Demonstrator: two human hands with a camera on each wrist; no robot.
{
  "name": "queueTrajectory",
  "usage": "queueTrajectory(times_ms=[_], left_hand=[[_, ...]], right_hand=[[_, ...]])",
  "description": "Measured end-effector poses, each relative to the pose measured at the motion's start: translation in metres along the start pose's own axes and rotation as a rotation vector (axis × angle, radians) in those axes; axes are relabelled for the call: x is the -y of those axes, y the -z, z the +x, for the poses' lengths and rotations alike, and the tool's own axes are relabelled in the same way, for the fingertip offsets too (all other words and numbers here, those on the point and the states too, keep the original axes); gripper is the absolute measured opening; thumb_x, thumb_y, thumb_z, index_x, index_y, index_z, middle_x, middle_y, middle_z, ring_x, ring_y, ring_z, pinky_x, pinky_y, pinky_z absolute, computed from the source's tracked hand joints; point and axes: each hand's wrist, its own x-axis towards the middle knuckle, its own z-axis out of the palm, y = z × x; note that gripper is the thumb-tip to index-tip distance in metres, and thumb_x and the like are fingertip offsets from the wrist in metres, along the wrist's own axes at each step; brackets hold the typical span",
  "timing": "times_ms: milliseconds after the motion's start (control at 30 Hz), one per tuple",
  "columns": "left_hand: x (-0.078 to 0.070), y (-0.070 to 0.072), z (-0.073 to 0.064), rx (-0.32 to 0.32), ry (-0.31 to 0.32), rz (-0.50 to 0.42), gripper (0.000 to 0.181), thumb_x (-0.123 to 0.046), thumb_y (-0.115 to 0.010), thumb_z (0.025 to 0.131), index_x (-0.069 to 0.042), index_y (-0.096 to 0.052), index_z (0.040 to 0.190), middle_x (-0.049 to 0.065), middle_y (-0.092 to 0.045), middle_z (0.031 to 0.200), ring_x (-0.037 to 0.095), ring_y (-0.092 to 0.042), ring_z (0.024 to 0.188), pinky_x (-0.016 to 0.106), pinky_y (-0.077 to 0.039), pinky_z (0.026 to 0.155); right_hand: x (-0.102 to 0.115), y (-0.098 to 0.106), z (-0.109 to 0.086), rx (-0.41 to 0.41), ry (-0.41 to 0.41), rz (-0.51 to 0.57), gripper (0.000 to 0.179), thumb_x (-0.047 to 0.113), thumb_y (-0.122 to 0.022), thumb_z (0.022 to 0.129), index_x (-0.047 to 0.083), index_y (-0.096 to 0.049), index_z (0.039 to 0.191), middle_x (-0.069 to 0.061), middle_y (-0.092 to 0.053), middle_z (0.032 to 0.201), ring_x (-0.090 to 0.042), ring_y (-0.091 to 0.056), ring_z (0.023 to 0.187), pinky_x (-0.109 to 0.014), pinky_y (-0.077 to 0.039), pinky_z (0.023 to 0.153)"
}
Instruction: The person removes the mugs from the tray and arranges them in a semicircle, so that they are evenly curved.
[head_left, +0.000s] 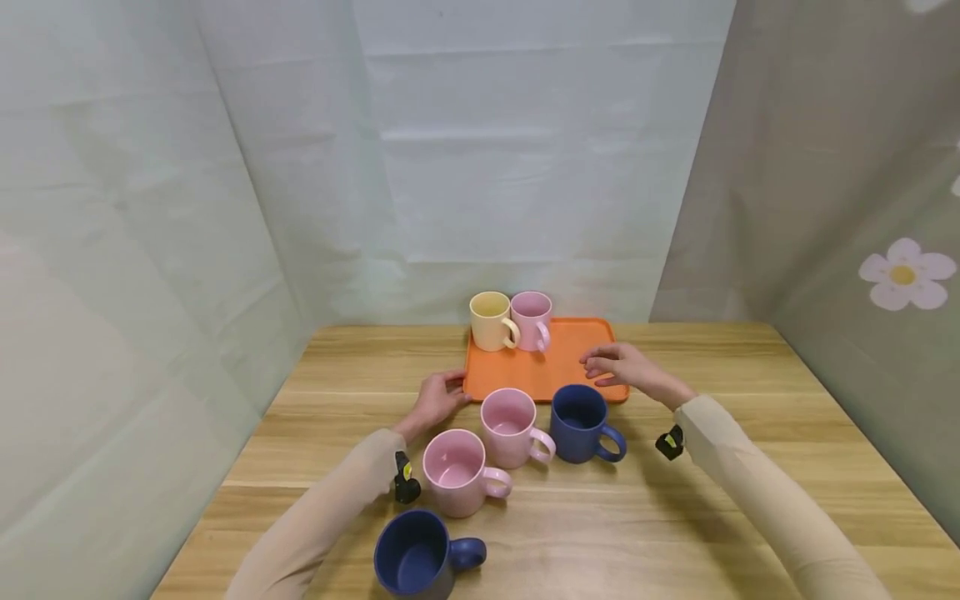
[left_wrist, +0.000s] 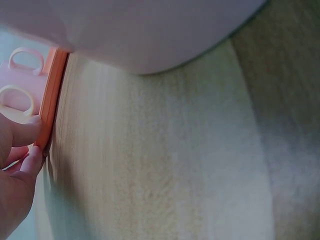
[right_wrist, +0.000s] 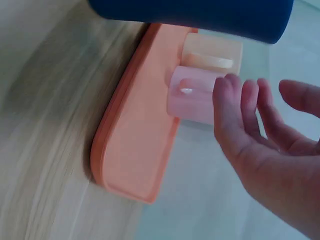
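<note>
An orange tray [head_left: 551, 371] lies at the far side of the table, with a yellow mug [head_left: 491, 327] and a pink mug [head_left: 530, 323] upright at its back left. My left hand [head_left: 440, 398] pinches the tray's front left corner between thumb and fingers, as the left wrist view shows. Over the tray's right side, my right hand [head_left: 622, 367] is raised with loosely bent fingers, holding nothing. A navy mug [head_left: 577, 433] and a second pink mug [head_left: 508, 433] stand just in front of the tray, handles to the right.
Another pink mug [head_left: 454, 479] stands nearer, beside my left forearm. A second navy mug [head_left: 412, 554] is at the near edge of view. All share the wooden table [head_left: 600, 525]. Pale cloth [head_left: 525, 167] hangs behind the table and along its sides.
</note>
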Motion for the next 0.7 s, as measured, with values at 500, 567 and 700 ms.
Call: queueTrajectory(times_ms=[500, 567, 700], left_hand=[[-0.004, -0.008, -0.008, 0.003, 0.029, -0.066, 0.050, 0.012, -0.067, 0.080, 0.013, -0.053, 0.128, 0.031, -0.058, 0.127, 0.038, -0.060, 0.118, 0.034, -0.055, 0.097], [-0.004, -0.009, -0.008, -0.002, 0.021, -0.067, 0.049, 0.012, -0.067, 0.080, 0.013, -0.054, 0.127, 0.031, -0.059, 0.126, 0.038, -0.060, 0.118, 0.034, -0.055, 0.097], [-0.004, -0.011, -0.007, 0.002, 0.008, -0.057, 0.049, 0.011, -0.068, 0.080, 0.013, -0.055, 0.126, 0.031, -0.059, 0.126, 0.038, -0.060, 0.118, 0.035, -0.055, 0.097]], right_hand=[[-0.014, -0.001, 0.055, 0.147, -0.051, 0.165, 0.051, 0.004, -0.038, 0.099, -0.010, -0.025, 0.147, -0.031, -0.026, 0.152, -0.049, -0.032, 0.135, -0.060, -0.031, 0.116], [-0.015, -0.003, 0.058, 0.156, -0.044, 0.177, 0.052, 0.003, -0.038, 0.099, -0.010, -0.023, 0.147, -0.030, -0.024, 0.154, -0.049, -0.030, 0.136, -0.060, -0.028, 0.118], [-0.017, -0.005, 0.064, 0.169, -0.027, 0.167, 0.057, 0.003, -0.038, 0.098, -0.008, -0.017, 0.150, -0.028, -0.017, 0.157, -0.047, -0.023, 0.142, -0.058, -0.021, 0.121]])
